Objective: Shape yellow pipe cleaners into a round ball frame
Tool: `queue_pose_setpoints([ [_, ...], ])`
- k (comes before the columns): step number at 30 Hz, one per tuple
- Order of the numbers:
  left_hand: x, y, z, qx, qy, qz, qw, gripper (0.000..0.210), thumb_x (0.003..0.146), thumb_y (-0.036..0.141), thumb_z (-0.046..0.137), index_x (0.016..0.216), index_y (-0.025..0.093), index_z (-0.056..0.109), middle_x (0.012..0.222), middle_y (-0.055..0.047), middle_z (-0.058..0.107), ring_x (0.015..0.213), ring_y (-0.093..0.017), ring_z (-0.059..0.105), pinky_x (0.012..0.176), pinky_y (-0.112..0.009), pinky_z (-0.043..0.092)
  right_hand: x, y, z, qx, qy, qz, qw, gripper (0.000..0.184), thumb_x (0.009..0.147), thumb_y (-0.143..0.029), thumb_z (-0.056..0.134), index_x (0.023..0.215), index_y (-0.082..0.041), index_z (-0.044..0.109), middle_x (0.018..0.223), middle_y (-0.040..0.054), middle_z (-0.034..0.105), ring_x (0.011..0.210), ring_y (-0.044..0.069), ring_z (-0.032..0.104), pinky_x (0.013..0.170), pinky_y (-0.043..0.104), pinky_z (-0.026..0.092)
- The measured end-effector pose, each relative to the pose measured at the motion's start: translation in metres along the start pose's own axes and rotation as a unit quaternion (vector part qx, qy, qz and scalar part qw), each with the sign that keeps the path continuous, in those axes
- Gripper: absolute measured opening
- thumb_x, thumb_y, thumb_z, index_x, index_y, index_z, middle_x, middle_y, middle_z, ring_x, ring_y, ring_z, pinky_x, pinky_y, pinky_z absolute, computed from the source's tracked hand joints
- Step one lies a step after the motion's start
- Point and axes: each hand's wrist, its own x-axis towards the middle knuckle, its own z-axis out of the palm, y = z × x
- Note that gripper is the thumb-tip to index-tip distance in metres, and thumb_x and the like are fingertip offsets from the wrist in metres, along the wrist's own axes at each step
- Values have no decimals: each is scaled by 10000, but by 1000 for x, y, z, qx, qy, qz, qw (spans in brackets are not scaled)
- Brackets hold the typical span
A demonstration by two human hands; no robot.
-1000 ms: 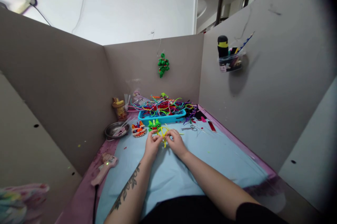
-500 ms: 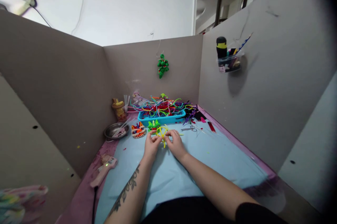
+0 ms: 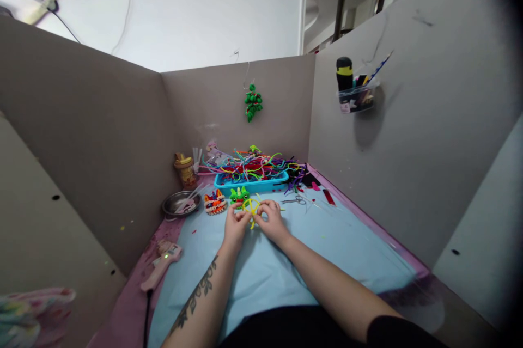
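Observation:
Between my two hands is a yellow pipe cleaner piece (image 3: pixel 252 205), bent into a ring with strands crossing inside it and loose ends sticking out. My left hand (image 3: pixel 237 221) pinches its lower left side between thumb and finger. On the right side, my right hand (image 3: pixel 271 220) is closed on it in a pinch as well. Just behind the hands sits a green pipe cleaner figure (image 3: pixel 239 195), partly covered by my left fingers. An orange and cream pipe cleaner figure (image 3: pixel 214 202) stands to its left.
A blue tray (image 3: pixel 253 185) heaped with coloured pipe cleaners (image 3: pixel 257 165) stands at the back. Scissors (image 3: pixel 300 200) lie right of my hands. At left are a metal bowl (image 3: pixel 180 204) and a pink glue gun (image 3: pixel 162 266) with a cord. Grey panels (image 3: pixel 245 73) enclose the table.
The yellow ring has turned slightly, and its lower loose end now points more down and left. Both hands stay in nearly the same place.

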Motion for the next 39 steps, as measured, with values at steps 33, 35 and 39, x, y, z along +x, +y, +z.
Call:
queue_pose_setpoints([
  [33,3,0,-2,-19,45,21,999,443,599,264,714,944,189,445,619,35,598,531,-90,559,546,-201,399,-9,-17,17,350,-80,262,896,351,608,-361,657,816,-217,414,526,-62,566,415,109,512,380,190,356],
  [35,3,1,-2,-23,50,17,998,446,598,271,714,943,189,442,628,31,602,511,-80,544,522,-189,383,-8,-16,16,353,-56,269,894,329,596,-338,665,815,-200,461,546,-45,584,442,115,543,394,194,382],
  [39,5,2,-3,-32,77,-5,996,471,579,306,724,936,191,438,645,26,609,421,-43,462,433,-157,299,-8,-15,12,284,-39,228,931,265,676,-358,604,859,-167,625,610,13,629,514,146,588,450,242,445],
])
